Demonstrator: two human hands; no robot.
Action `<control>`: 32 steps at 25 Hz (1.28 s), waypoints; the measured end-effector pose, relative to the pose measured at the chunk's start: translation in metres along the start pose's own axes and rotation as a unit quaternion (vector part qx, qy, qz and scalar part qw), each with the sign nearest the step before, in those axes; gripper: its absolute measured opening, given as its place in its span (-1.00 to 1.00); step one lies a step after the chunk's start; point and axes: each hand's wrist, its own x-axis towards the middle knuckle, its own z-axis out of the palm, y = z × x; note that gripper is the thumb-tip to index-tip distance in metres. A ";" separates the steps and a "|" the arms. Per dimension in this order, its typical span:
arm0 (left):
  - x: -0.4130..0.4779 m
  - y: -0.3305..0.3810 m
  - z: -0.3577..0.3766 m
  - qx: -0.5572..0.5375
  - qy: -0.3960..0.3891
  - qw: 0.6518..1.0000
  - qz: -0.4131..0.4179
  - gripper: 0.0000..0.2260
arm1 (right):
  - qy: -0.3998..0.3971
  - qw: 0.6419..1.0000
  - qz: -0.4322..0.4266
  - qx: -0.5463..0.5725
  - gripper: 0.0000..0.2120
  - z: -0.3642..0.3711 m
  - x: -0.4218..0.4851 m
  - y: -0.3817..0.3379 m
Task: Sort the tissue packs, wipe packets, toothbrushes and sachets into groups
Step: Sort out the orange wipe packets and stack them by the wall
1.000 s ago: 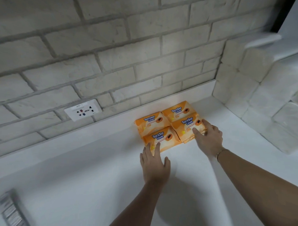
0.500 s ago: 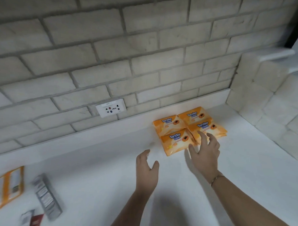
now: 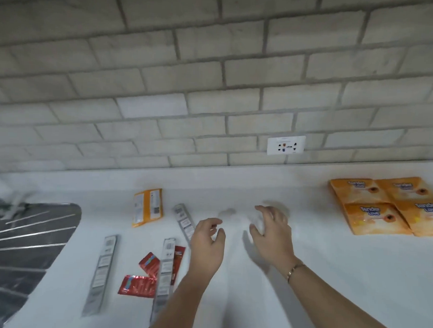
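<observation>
Four tissue packs (image 3: 390,206) are grouped at the far right of the tabletop (image 3: 329,278), against the wall. A single pack (image 3: 147,208) is placed left of centre — three toothbrush packages (image 3: 101,272) are spread before it, with sachets (image 3: 142,279) lying between two of them. A socket (image 3: 286,145) is set in the wall behind.

The whole view is smeared by motion; the right hand (image 3: 269,233) has blurred fingertips, so its grip cannot be judged; the left hand (image 3: 207,242) covers the near end of one grey toothbrush pack (image 3: 182,220); the orange tissue packs (image 3: 386,205) run off the right edge; a second toothbrush pack (image 3: 165,267) overlaps the red sachets (image 3: 147,274); print on the orange packet (image 3: 147,207) is unreadable; the dark sink (image 3: 23,250) is cropped at left.
</observation>
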 end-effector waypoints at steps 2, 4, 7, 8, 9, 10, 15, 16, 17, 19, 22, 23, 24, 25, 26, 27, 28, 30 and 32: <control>0.001 -0.015 -0.045 0.012 0.024 1.000 -0.007 -0.73 | -0.024 0.999 -0.031 0.001 -0.53 0.035 -0.005 -0.034; 0.005 -0.029 -0.090 0.033 0.051 0.998 -0.013 -0.76 | -0.047 0.997 -0.066 0.008 -0.53 0.068 -0.008 -0.072; 0.020 -0.045 -0.142 0.100 0.065 0.992 -0.042 -0.77 | -0.122 0.988 -0.093 -0.019 -0.53 0.106 0.003 -0.112; 0.026 -0.050 -0.157 0.130 0.061 0.988 -0.054 -0.76 | -0.154 0.982 -0.097 -0.049 -0.51 0.116 0.009 -0.117; 0.033 -0.058 -0.172 0.158 0.057 0.983 -0.067 -0.73 | -0.184 0.974 -0.099 -0.085 -0.47 0.124 0.016 -0.118; 0.040 -0.066 -0.184 0.187 0.051 0.978 -0.082 -0.70 | -0.204 0.966 -0.101 -0.124 -0.45 0.131 0.022 -0.113; 0.097 -0.092 -0.207 0.308 0.033 0.940 -0.142 -0.47 | -0.185 0.950 -0.131 -0.216 -0.55 0.148 0.036 -0.092; 0.111 -0.094 -0.204 0.325 0.035 0.933 -0.152 -0.40 | -0.187 0.950 -0.129 -0.212 -0.55 0.150 0.037 -0.096; 0.124 -0.097 -0.198 0.348 0.034 0.922 -0.163 -0.32 | -0.195 0.950 -0.127 -0.210 -0.56 0.152 0.038 -0.098; 0.143 -0.106 -0.185 0.406 0.009 0.895 -0.185 -0.23 | -0.196 0.953 -0.116 -0.202 -0.55 0.154 0.037 -0.098; 0.155 -0.118 -0.171 0.445 0.022 0.876 -0.186 -0.35 | -0.191 0.955 -0.114 -0.194 -0.56 0.152 0.042 -0.097; 0.154 -0.119 -0.170 0.441 0.040 0.878 -0.179 -0.43 | -0.191 0.954 -0.117 -0.197 -0.56 0.151 0.044 -0.097; 0.152 -0.119 -0.169 0.442 0.051 0.879 -0.172 -0.48 | -0.194 0.954 -0.115 -0.199 -0.56 0.152 0.044 -0.096; 0.150 -0.121 -0.171 0.443 0.050 0.879 -0.172 -0.51 | -0.197 0.954 -0.109 -0.199 -0.56 0.153 0.044 -0.094; 0.147 -0.119 -0.175 0.435 0.044 0.882 -0.178 -0.50 | -0.197 0.954 -0.107 -0.200 -0.56 0.152 0.043 -0.092; 0.143 -0.116 -0.179 0.404 0.037 0.894 -0.189 -0.49 | -0.195 0.954 -0.107 -0.202 -0.55 0.151 0.044 -0.091; 0.136 -0.112 -0.183 0.343 0.042 0.916 -0.205 -0.48 | -0.199 0.953 -0.108 -0.203 -0.55 0.148 0.045 -0.089; 0.117 -0.097 -0.195 0.137 0.074 0.954 -0.256 -0.45 | -0.226 0.950 -0.107 -0.186 -0.52 0.143 0.048 -0.087; 0.095 -0.080 -0.208 -0.150 0.066 0.932 -0.324 -0.42 | -0.286 0.947 -0.071 -0.127 -0.52 0.140 0.057 -0.085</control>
